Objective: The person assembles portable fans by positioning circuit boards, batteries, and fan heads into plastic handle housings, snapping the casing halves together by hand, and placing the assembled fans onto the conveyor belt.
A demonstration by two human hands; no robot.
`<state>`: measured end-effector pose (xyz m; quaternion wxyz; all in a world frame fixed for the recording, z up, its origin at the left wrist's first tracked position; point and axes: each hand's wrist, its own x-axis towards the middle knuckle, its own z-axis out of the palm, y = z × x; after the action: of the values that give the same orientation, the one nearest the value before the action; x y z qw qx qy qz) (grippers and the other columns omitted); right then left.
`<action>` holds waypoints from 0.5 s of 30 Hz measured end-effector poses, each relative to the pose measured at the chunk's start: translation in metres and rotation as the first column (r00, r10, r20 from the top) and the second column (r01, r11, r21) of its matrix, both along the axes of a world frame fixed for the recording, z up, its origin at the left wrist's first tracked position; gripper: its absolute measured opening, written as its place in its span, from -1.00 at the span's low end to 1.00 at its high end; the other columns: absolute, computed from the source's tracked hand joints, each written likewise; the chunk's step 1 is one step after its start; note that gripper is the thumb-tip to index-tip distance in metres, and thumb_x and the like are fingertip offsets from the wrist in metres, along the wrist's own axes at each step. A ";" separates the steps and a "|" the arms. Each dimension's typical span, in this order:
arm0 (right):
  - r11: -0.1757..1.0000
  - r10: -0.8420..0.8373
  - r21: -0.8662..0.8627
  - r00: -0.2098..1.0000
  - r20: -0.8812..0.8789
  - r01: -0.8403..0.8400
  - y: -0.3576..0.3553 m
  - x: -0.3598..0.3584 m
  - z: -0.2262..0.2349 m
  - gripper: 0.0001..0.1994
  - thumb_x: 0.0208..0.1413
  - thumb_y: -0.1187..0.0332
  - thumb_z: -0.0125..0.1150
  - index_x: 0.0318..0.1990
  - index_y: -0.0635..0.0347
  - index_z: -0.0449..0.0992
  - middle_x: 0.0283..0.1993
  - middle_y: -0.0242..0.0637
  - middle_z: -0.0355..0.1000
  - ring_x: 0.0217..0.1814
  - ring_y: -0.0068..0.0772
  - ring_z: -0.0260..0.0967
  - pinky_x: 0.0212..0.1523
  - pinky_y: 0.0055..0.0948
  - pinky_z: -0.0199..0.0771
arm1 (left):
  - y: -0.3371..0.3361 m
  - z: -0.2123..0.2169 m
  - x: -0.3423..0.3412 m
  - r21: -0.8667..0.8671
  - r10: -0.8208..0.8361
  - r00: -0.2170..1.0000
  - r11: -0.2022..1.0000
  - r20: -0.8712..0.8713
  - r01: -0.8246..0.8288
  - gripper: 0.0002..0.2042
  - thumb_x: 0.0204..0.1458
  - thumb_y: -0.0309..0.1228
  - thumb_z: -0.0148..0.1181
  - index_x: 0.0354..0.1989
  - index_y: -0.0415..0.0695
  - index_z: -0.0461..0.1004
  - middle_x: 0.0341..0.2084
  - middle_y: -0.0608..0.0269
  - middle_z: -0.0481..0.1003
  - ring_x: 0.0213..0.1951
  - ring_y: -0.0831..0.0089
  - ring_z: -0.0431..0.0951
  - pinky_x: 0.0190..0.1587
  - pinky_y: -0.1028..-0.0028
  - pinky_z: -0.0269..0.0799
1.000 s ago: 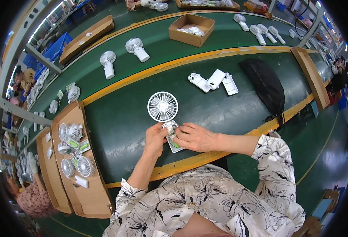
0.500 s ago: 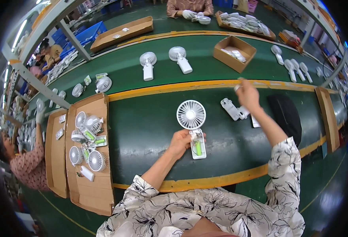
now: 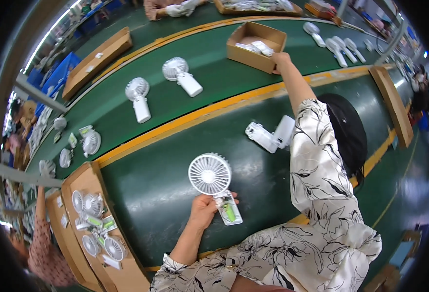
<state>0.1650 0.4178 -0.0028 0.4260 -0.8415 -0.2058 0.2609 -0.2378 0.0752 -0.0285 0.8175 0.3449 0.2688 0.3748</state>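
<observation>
My left hand [image 3: 203, 211] grips the handle of a white handheld fan [image 3: 209, 173] above the green bench. The fan's handle is uncovered and shows a green battery and thin wires. Stretched out to the far belt, my right hand [image 3: 281, 60] is closed on the near right corner of an open cardboard box [image 3: 248, 57]. Small white pieces [image 3: 262, 47] lie in that box; my fingertips are partly hidden at its wall. Between my arms on the bench are a white handle shell [image 3: 261, 136] with openings and a smooth white cover [image 3: 284, 131].
At left, a cardboard tray [image 3: 126, 248] holds several opened fans. Two white fans [image 3: 141, 104] lie on the green conveyor [image 3: 214, 73], with more at its right. A black cloth item [image 3: 343, 131] lies beside my right sleeve. Co-workers sit across and at left.
My right hand has reached away from above the bench to the cardboard box and taken hold of its corner. My left hand still holds the fan. The view has turned.
</observation>
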 end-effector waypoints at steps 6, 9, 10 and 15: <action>0.996 0.066 0.058 0.994 -0.088 -0.061 -0.070 0.015 0.024 -0.73 -0.15 0.42 0.07 -0.23 0.34 0.39 -0.30 -0.09 0.37 -0.35 -0.04 0.40 -0.55 -0.14 0.43 | 0.002 -0.005 0.008 -0.003 -0.014 1.000 1.000 -0.022 0.014 -0.66 -0.05 -0.41 0.10 -0.08 -0.30 0.31 -0.26 -0.09 0.44 -0.27 0.11 0.51 -0.21 0.24 0.46; 0.983 0.130 0.133 0.991 -0.045 -0.123 -0.124 -0.011 0.045 -0.71 -0.20 0.41 0.07 -0.24 0.31 0.38 -0.31 -0.09 0.35 -0.28 -0.05 0.34 -0.42 -0.14 0.37 | 0.001 -0.008 0.004 -0.033 -0.005 1.000 0.999 -0.002 0.005 -0.68 -0.04 -0.53 0.02 -0.07 -0.32 0.29 -0.21 -0.08 0.42 -0.23 0.12 0.49 -0.16 0.24 0.43; 0.976 0.150 0.166 0.988 -0.048 -0.140 -0.146 -0.022 0.060 -0.72 -0.20 0.38 0.08 -0.26 0.30 0.39 -0.32 -0.10 0.34 -0.26 -0.08 0.31 -0.36 -0.14 0.35 | 0.001 -0.009 0.003 -0.017 -0.001 1.000 1.000 0.007 0.001 -0.67 -0.03 -0.52 0.02 -0.06 -0.32 0.28 -0.22 -0.08 0.42 -0.23 0.12 0.49 -0.16 0.24 0.43; 0.871 0.315 0.253 0.874 0.369 -0.421 -0.228 -0.030 0.105 -0.64 -0.20 0.30 0.04 -0.22 0.34 0.40 -0.30 -0.04 0.39 -0.21 -0.15 0.31 -0.18 -0.31 0.27 | 0.003 -0.008 0.005 0.011 0.043 0.999 0.999 0.013 -0.043 -0.72 -0.01 -0.52 -0.04 -0.09 -0.30 0.30 -0.24 -0.09 0.43 -0.24 0.14 0.50 -0.19 0.27 0.46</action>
<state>0.1350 0.1899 0.1019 0.4618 -0.7346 -0.4697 0.1626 -0.2327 0.0787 -0.0361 0.8090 0.3414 0.2686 0.3959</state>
